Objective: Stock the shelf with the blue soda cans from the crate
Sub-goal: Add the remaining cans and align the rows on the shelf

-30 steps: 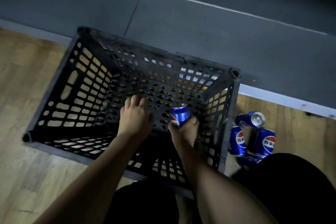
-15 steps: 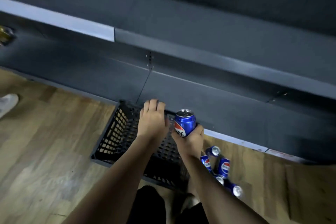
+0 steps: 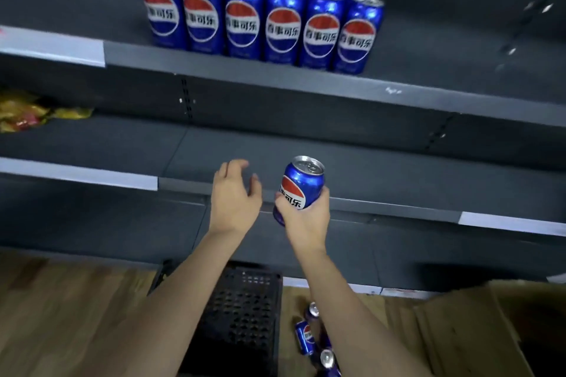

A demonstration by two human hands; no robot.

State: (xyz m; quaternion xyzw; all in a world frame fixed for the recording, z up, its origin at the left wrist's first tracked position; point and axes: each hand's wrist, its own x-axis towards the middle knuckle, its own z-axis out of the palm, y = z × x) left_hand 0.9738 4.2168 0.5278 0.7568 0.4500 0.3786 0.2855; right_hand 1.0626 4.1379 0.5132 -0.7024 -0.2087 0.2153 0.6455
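My right hand (image 3: pixel 304 220) grips a blue soda can (image 3: pixel 301 184) upright, raised in front of the middle shelf (image 3: pixel 398 174). My left hand (image 3: pixel 234 196) is beside it to the left, fingers relaxed and spread, holding nothing. Rows of several blue soda cans (image 3: pixel 260 15) stand on the upper shelf (image 3: pixel 428 70). The black plastic crate (image 3: pixel 242 321) sits on the wooden floor below my arms; my arms hide part of it.
A few loose blue cans (image 3: pixel 309 337) lie on the floor right of the crate. Yellow snack bags (image 3: pixel 27 113) sit at the left of the middle shelf. A cardboard box (image 3: pixel 477 330) is at the lower right.
My view has swung up from the crate to the shelves. Both hands have risen, the right one carrying the can up to the middle shelf's height.
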